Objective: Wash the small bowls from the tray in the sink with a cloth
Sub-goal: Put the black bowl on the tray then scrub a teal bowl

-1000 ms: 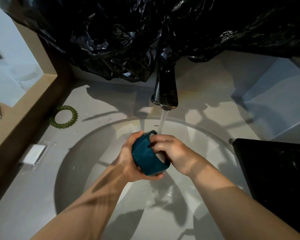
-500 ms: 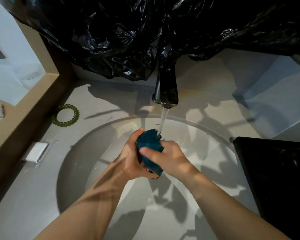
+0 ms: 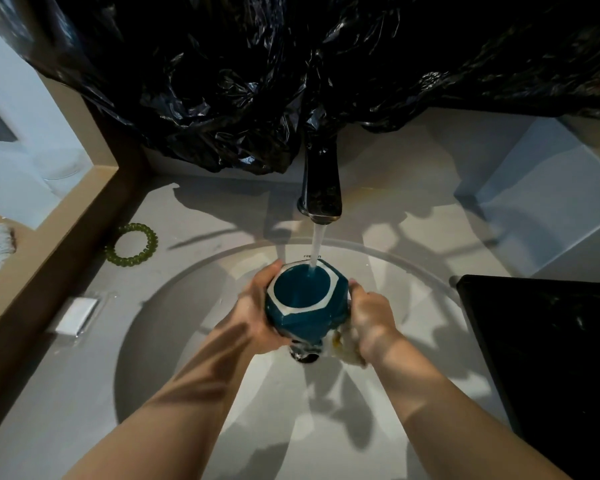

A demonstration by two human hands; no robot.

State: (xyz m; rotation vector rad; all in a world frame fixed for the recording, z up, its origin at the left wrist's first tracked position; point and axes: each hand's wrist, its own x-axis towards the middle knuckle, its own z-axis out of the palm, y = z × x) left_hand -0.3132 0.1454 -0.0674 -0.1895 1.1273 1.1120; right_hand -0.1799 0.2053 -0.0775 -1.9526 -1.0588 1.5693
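left hand (image 3: 257, 313): bare forearm comes in from the bottom edge; fingers and palm curled round the left side of the bowl, gripping it over the basin.
right hand (image 3: 371, 317): clamped on the bowl's right side, thumb tip up by the rim, cloth bunched under the palm.
cloth (image 3: 343, 346): pale wet rag with yellowish marks; only a bit shows below the right palm, touching the bowl's lower right.
small teal bowl (image 3: 305, 306): glossy, faceted sides, flat white hexagonal rim, round teal inside; upright, mouth up, held between both hands above the drain. Contents: tap water running in at the far inner edge; how full, cannot tell.
drain (image 3: 305, 356): dark metal, just under the bowl, mostly hidden by it.
sink (image 3: 174, 341): round white basin set in the counter; holds the hands, bowl and cloth; hard shadows across it.
black tray (image 3: 541, 341): dark glossy rectangular tray on the counter right of the sink; too dark to tell what is in it.
wrapped item (image 3: 77, 315): small white rectangle in clear wrap, on the counter left of the sink.
water stream (image 3: 317, 244): falls straight from the spout into the bowl.
green bracelet (image 3: 132, 244): ring of translucent green beads, flat on the counter, far left of the sink.
faucet (image 3: 321, 188): dark metal spout behind the sink, running.
counter (image 3: 205, 209): pale grey stone-look surface.
wooden ledge (image 3: 49, 230): tan frame along the left side.
black plastic sheet (image 3: 291, 81): crumpled, glossy, hanging over the back wall above the faucet.
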